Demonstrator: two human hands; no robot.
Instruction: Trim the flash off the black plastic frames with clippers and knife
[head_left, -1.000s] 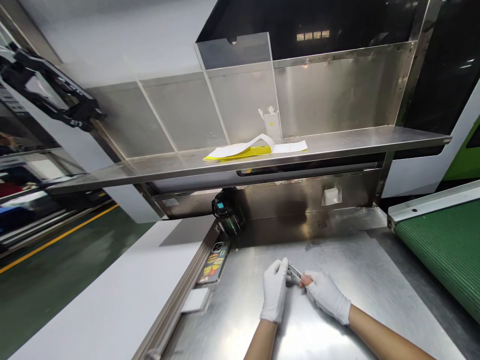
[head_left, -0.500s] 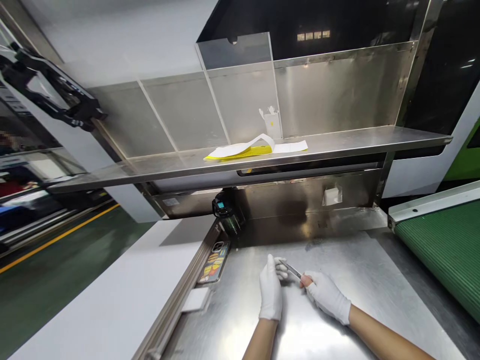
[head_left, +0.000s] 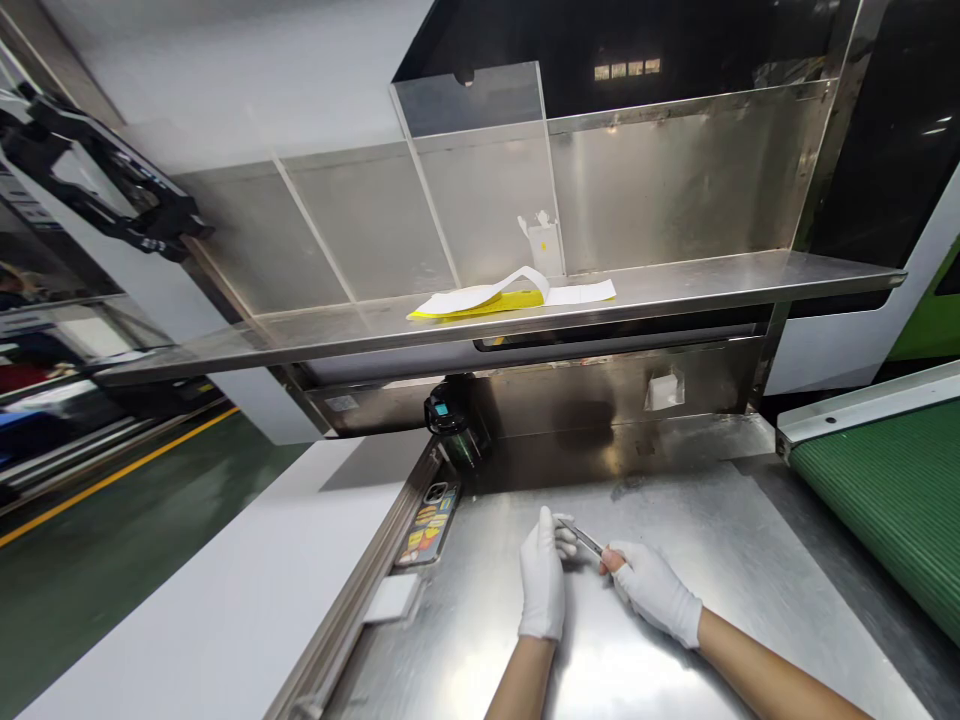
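Observation:
Both my hands wear white gloves and meet over the steel worktop (head_left: 720, 560). My left hand (head_left: 543, 580) pinches the far end of a thin, flat, shiny piece (head_left: 581, 539). My right hand (head_left: 651, 590) grips the near end of the same piece, fingers closed on it. The piece is held just above the worktop, tilted edge-on, so I cannot make out what it is.
A phone with a colourful case (head_left: 427, 524) lies at the worktop's left edge, with a white pad (head_left: 390, 600) nearer. A black scanner (head_left: 444, 412) sits under the steel shelf (head_left: 675, 285), which carries yellow and white papers (head_left: 495, 297). A green conveyor belt (head_left: 892, 490) runs at right.
My left hand shifted slightly left and its fingers straightened upward along the piece's far end. The piece tilted a little. My right hand has barely moved.

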